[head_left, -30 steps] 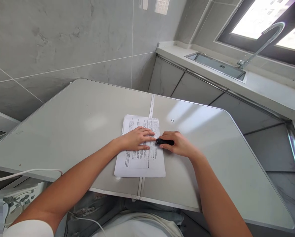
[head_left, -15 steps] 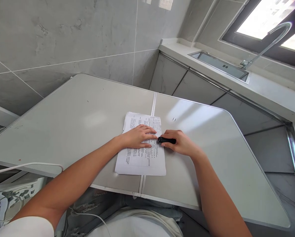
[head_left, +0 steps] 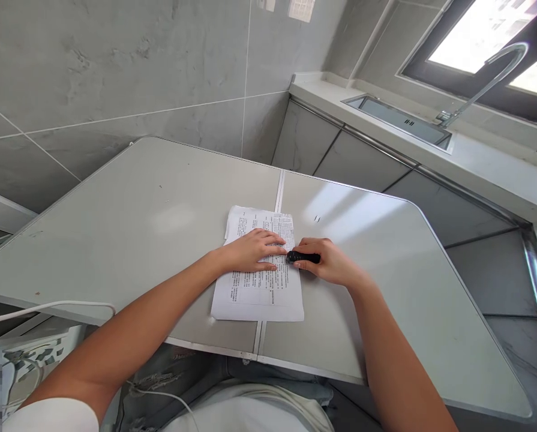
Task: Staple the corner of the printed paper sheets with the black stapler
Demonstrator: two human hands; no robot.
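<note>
A printed sheet of paper [head_left: 259,294] lies across the seam in the middle of a pale grey folding table [head_left: 137,222]. My left hand [head_left: 250,251] rests flat on the sheet's upper half, fingers spread, pressing it down. My right hand [head_left: 329,263] sits at the sheet's right edge and grips a short black marker-like object [head_left: 303,257], held sideways with its tip at the paper next to my left fingertips.
Grey tiled walls stand behind the table. A counter with a steel sink [head_left: 398,120] and a curved tap [head_left: 484,84] runs along the right under a bright window. A white cable [head_left: 47,307] hangs off the table's left front edge.
Both hands and the black object stay in place on the paper. Only the view shifts slightly.
</note>
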